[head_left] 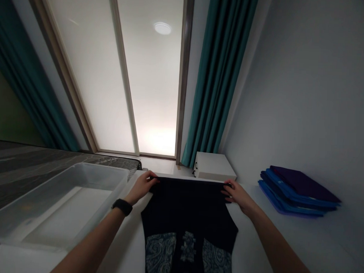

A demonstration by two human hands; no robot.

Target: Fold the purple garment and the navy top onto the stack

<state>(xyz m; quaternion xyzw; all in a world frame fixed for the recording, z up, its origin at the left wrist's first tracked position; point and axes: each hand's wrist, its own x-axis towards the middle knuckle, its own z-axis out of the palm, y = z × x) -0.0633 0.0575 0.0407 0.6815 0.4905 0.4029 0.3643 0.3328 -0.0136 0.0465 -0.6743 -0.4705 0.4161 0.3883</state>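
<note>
A dark garment [188,212] with pale swirl-patterned panels near its lower part lies spread on a white table [255,250]. My left hand [143,185], with a black watch on the wrist, pinches the garment's far left corner. My right hand [236,194] pinches the far right corner. Both hands are closed on the cloth's far edge, which runs straight between them along the table's back edge.
A clear plastic bin [63,200] stands to the left of the table. A stack of folded blue and purple cloths [296,190] lies at the right. A small white box [213,166] sits behind the table, by teal curtains [220,74] and a frosted window.
</note>
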